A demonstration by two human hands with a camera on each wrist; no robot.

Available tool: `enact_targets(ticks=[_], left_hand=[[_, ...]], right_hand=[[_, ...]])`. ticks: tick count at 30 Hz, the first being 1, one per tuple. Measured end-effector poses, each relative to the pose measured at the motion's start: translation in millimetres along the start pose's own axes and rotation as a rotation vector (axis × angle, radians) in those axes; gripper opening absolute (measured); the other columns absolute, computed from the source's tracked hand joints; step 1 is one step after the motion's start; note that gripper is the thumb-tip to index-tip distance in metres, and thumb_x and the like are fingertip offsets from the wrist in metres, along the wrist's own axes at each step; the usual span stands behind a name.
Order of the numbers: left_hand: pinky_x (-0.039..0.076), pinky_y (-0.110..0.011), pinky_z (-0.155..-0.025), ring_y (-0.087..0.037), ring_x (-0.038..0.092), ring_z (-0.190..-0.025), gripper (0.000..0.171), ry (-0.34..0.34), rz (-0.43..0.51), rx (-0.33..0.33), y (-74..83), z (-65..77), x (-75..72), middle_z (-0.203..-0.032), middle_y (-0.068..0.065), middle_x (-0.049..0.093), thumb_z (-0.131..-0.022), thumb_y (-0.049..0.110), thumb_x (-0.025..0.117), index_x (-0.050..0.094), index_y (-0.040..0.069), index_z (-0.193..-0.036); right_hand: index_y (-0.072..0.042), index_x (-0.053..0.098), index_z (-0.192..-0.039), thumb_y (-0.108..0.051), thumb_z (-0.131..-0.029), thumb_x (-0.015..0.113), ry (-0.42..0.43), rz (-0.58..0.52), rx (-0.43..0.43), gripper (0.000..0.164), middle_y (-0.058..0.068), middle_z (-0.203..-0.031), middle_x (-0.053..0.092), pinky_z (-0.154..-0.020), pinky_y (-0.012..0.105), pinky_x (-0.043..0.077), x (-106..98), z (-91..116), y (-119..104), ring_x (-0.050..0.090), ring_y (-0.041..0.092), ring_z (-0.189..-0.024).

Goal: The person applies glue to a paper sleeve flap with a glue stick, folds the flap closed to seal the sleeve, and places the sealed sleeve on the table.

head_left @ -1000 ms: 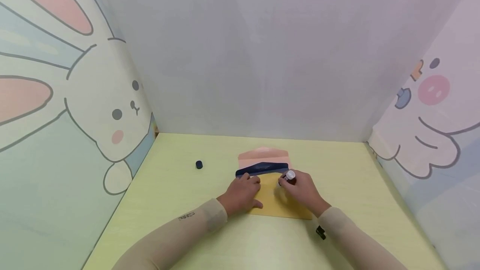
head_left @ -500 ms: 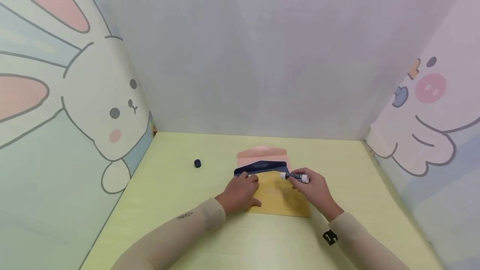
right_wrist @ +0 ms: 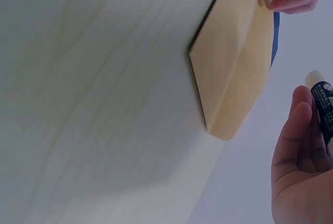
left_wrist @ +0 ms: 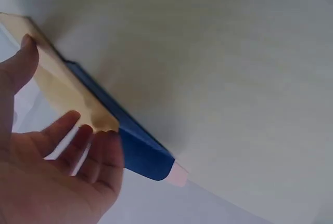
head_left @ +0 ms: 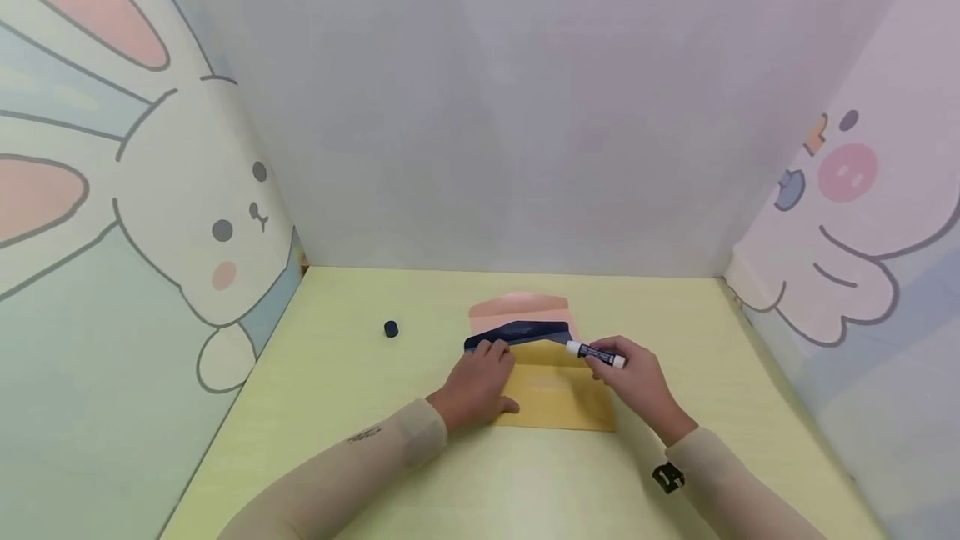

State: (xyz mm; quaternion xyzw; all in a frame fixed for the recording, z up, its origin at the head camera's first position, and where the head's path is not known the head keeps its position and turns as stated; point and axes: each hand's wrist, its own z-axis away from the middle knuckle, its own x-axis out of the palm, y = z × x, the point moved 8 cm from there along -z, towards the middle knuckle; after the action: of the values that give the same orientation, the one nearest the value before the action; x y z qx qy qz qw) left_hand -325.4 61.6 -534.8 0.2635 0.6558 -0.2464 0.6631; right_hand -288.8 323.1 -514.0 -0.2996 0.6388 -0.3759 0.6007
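Note:
My right hand (head_left: pixel 633 376) grips a glue stick (head_left: pixel 598 354) with a dark label and a bare white tip, held tilted above the right side of a yellow envelope (head_left: pixel 555 402). In the right wrist view the envelope flap (right_wrist: pixel 244 78) stands at an angle along its crease. My left hand (head_left: pixel 476 386) rests on the envelope's left side, its fingertips at the flap's edge. In the left wrist view the thumb (left_wrist: pixel 26 57) touches the envelope body. Under the yellow one lie a dark blue envelope (head_left: pixel 525 330) and a pink envelope (head_left: pixel 521 304), both mostly covered.
A small dark cap (head_left: pixel 391 328) stands on the pale yellow table (head_left: pixel 360 382), left of the envelopes. A grey wall (head_left: pixel 510 107) rises behind the table, with cartoon-painted panels on both sides. A black piece (head_left: pixel 668 477) shows by the right sleeve.
My right hand has lifted from the envelope and moved right, tipping the glue stick from near upright to sideways. The yellow flap has risen along its crease. My left hand stays on the envelope.

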Motion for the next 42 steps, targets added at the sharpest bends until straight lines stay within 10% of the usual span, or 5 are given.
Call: enact_targets(ticks=[10,20,28,36,42], left_hand=[[0.061,-0.042,-0.113,-0.026,0.062,-0.139,0.111,-0.049,0.048,-0.035,9.0,-10.0,-7.4,-0.161,-0.008,0.062,-0.094,0.066,0.096,0.044,0.015,-0.178],[0.059,-0.034,-0.098,-0.018,0.059,-0.109,0.049,-0.168,0.047,0.014,15.8,-9.6,0.6,-0.126,0.0,0.067,-0.107,0.052,0.088,0.072,0.02,-0.14],[0.052,-0.033,-0.083,-0.015,0.058,-0.089,0.023,-0.307,0.339,-0.017,11.2,-24.0,5.6,-0.098,0.004,0.063,-0.112,0.037,0.082,0.068,0.021,-0.118],[0.057,-0.039,-0.087,-0.022,0.071,-0.088,0.057,-0.322,0.42,-0.169,3.9,-48.4,15.3,-0.098,-0.006,0.074,-0.122,0.064,0.054,0.081,0.014,-0.121],[0.052,-0.036,-0.067,-0.02,0.066,-0.072,0.08,-0.238,0.28,-0.266,16.3,-53.2,20.2,-0.072,0.001,0.06,-0.112,0.086,0.051,0.072,0.02,-0.073]], right_hand=[[-0.005,0.079,-0.135,-0.026,-0.109,0.088,-0.001,0.005,0.018,0.035,0.015,-0.112,0.085,-0.074,0.025,0.061,1.7,1.5,-2.0,0.077,0.023,-0.091],[-0.005,0.08,-0.135,-0.027,-0.109,0.088,0.002,-0.018,-0.002,0.035,0.014,-0.112,0.086,-0.073,0.026,0.059,-1.3,3.6,-1.2,0.077,0.018,-0.087],[-0.004,0.079,-0.135,-0.027,-0.11,0.086,-0.002,-0.022,0.012,0.034,0.015,-0.115,0.085,-0.073,0.026,0.06,-2.8,2.5,-0.4,0.076,0.015,-0.087],[-0.004,0.079,-0.135,-0.028,-0.11,0.087,-0.012,-0.037,0.013,0.036,0.015,-0.114,0.085,-0.075,0.026,0.061,-1.6,2.2,1.4,0.077,0.015,-0.087],[-0.004,0.079,-0.135,-0.028,-0.111,0.086,-0.011,-0.022,0.0,0.034,0.015,-0.115,0.085,-0.075,0.026,0.062,0.0,1.7,4.5,0.078,0.012,-0.085]])
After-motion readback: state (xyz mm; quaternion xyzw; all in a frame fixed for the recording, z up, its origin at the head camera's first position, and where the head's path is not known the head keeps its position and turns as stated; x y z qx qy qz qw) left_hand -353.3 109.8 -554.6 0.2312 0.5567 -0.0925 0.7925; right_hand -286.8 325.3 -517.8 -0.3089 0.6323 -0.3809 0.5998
